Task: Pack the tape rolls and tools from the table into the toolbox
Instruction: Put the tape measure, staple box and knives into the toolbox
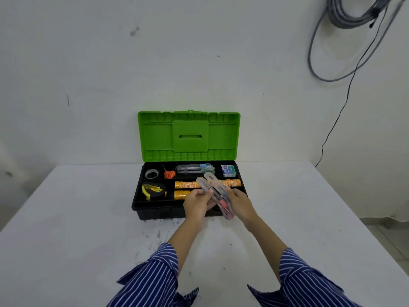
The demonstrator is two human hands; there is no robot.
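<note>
Two clear cutter knives point(215, 196) are held over the front of the open toolbox point(155, 212). The left hand point(197, 203) and the right hand point(238, 201) both curl around them. Yellow tape rolls point(188, 185) lie inside, and a tape measure point(153, 190) sits to their left.

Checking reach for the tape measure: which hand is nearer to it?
Left. The left hand is just right of the tape measure; the right hand lies farther right, beyond the left.
</note>
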